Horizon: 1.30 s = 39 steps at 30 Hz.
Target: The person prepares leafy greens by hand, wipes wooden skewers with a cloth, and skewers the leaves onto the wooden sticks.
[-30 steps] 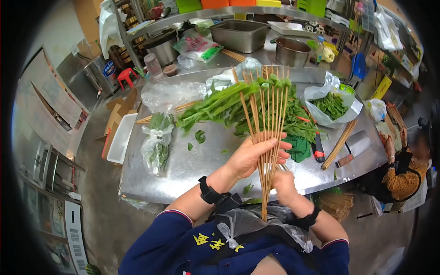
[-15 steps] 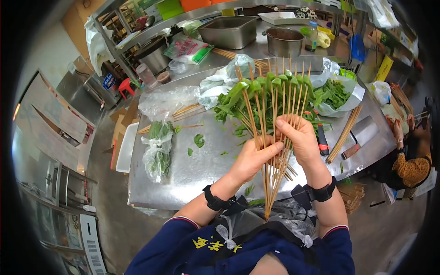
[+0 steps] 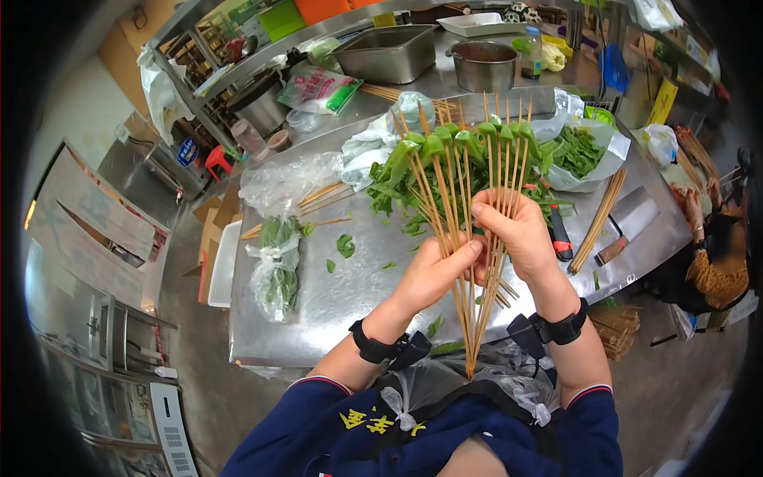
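Note:
A fan of bamboo skewers (image 3: 470, 306) spreads upward from a point close to my body. Near their upper ends they pass through folded green leafy vegetables (image 3: 433, 147), with sharp tips sticking out above. My left hand (image 3: 433, 277) is closed round the left part of the fan, thumb pointing inward. On the right part, my right hand (image 3: 518, 237) pinches the skewers between thumb and fingers. Both hands are close together at mid-length of the skewers; some fingers are hidden behind them. Loose leaves lie behind the fan on the metal table (image 3: 358, 274).
A plastic-wrapped bundle of greens (image 3: 276, 266) lies at left. On the right are a bag of leaves (image 3: 584, 155), a bundle of bare skewers (image 3: 598, 221), a cleaver (image 3: 628, 226) and a black-and-red handle (image 3: 561, 238). A steel pan (image 3: 385, 56) and pot (image 3: 485, 67) stand behind.
The left skewers have spread a little further left at their tips, so the fan looks slightly wider. Both hands keep their hold. The whole view has shifted slightly.

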Tool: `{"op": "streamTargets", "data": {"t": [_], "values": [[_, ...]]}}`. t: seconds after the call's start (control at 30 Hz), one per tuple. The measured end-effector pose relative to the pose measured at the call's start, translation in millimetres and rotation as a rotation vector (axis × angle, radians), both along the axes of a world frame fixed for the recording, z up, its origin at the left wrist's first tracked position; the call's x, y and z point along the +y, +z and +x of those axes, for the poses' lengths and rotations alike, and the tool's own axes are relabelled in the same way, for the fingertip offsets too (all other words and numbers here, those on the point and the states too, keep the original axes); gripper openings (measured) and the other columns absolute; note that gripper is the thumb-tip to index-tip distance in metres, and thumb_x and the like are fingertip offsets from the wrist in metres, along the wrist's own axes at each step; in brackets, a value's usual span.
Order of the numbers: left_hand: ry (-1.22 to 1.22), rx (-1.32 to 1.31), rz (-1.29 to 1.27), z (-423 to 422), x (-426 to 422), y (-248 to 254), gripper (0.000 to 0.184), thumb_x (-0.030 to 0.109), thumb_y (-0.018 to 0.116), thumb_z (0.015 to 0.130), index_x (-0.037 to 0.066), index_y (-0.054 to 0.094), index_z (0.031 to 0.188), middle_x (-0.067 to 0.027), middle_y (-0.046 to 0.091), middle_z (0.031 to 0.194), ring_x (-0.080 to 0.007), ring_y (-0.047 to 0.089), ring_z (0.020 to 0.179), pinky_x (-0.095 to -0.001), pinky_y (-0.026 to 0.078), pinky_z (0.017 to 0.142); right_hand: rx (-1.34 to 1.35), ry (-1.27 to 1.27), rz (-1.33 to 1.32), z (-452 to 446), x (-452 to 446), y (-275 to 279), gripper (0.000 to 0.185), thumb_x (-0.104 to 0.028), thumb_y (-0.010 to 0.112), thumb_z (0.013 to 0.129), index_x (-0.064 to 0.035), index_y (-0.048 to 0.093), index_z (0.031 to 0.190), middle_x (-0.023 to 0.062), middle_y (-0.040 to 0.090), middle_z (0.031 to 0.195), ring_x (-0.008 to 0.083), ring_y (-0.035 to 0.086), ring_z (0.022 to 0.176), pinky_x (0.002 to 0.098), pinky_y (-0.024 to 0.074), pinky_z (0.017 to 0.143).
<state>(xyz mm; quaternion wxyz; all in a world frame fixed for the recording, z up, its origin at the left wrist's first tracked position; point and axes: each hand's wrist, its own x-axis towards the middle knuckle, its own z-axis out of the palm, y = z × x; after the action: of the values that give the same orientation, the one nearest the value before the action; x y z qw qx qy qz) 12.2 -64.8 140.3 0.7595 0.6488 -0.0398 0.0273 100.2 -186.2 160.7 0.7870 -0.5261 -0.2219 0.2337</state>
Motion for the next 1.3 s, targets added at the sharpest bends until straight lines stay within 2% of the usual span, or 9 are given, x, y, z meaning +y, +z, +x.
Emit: {"op": "streamTargets", "data": {"t": [0.27,0.37,0.43,0.5,0.63,0.67,0.83,1.17,1.3], "values": [[0.041,-0.013,0.088,-3,-1,6,0.021,0.019,0.045,0.090,0.001,0.055,0.086,-0.0052,0.059,0.075,-0.0114,0.057,0.068,-0.0256,0.047,0.062,0.090,0.104,-0.014,0,-2,4,0.014,-0.013,0.061,0.079,-0.0028,0.057,0.088,-0.0004,0.057,0.073,0.0069,0.055,0.062,0.0207,0.0441,0.054],[0.115,-0.022,0.073,-4,2,-2,0.021,0.020,0.045,0.090,0.002,0.054,0.086,-0.0054,0.058,0.077,-0.0118,0.056,0.068,-0.0272,0.047,0.063,-0.071,-0.062,-0.015,0,1,-6,0.015,-0.016,0.057,0.082,-0.0030,0.056,0.089,0.0018,0.058,0.074,0.0092,0.057,0.066,0.0238,0.0455,0.058],[0.119,-0.039,0.048,-7,5,-7,0.021,0.020,0.045,0.090,0.002,0.054,0.086,-0.0053,0.058,0.078,-0.0122,0.056,0.068,-0.0280,0.047,0.063,0.095,-0.050,0.118,-6,-2,-5,0.015,-0.018,0.052,0.085,-0.0036,0.054,0.085,0.0025,0.055,0.070,0.0099,0.054,0.060,0.0241,0.0451,0.055],[0.021,0.110,-0.423,-15,3,-7,0.021,0.024,0.044,0.091,0.004,0.052,0.089,-0.0036,0.054,0.073,-0.0142,0.053,0.064,-0.0286,0.046,0.061,0.179,0.009,0.097,-12,-7,-12,0.019,-0.023,0.046,0.089,-0.0052,0.050,0.084,0.0016,0.050,0.064,0.0112,0.051,0.058,0.0262,0.0435,0.056],[-0.152,0.161,-0.790,-22,-1,-13,0.034,0.039,0.035,0.093,0.009,0.045,0.079,-0.0001,0.044,0.063,-0.0107,0.040,0.052,-0.0237,0.034,0.049,0.403,0.320,0.180,-39,-18,-38,0.032,-0.038,0.034,0.093,-0.0089,0.044,0.084,-0.0018,0.035,0.055,0.0097,0.038,0.047,0.0237,0.0336,0.046],[-0.103,0.197,-0.731,-25,-7,-7,0.041,0.045,0.029,0.093,0.012,0.037,0.070,0.0023,0.033,0.056,-0.0080,0.028,0.047,-0.0223,0.024,0.044,0.425,0.341,0.184,-45,-22,-41,0.033,-0.039,0.034,0.093,-0.0099,0.042,0.082,-0.0024,0.033,0.055,0.0086,0.034,0.046,0.0231,0.0308,0.044],[-0.109,0.253,-0.738,-26,-11,-7,0.047,0.050,0.024,0.092,0.016,0.026,0.060,0.0069,0.020,0.048,-0.0049,0.016,0.039,-0.0203,0.014,0.036,0.451,0.300,0.138,-53,-25,-42,0.035,-0.041,0.033,0.093,-0.0141,0.033,0.071,-0.0056,0.026,0.054,0.0045,0.019,0.042,0.0199,0.0152,0.037],[-0.110,0.210,-0.603,-31,-15,0,0.047,0.049,0.025,0.092,0.016,0.025,0.059,0.0066,0.019,0.048,-0.0052,0.013,0.038,-0.0207,0.011,0.035,0.305,0.199,0.147,-17,11,0,0.035,-0.040,0.041,0.091,-0.0138,0.036,0.068,-0.0068,0.028,0.053,0.0035,0.021,0.041,0.0195,0.0150,0.036],[-0.112,0.219,-0.602,-33,-13,-5,0.046,0.048,0.027,0.092,0.016,0.026,0.059,0.0070,0.018,0.048,-0.0048,0.014,0.039,-0.0203,0.012,0.034,0.296,0.088,0.292,22,2,36,0.034,-0.035,0.032,0.094,-0.0162,0.036,0.066,-0.0085,0.026,0.049,0.0051,0.021,0.038,0.0192,0.0188,0.032]]}}
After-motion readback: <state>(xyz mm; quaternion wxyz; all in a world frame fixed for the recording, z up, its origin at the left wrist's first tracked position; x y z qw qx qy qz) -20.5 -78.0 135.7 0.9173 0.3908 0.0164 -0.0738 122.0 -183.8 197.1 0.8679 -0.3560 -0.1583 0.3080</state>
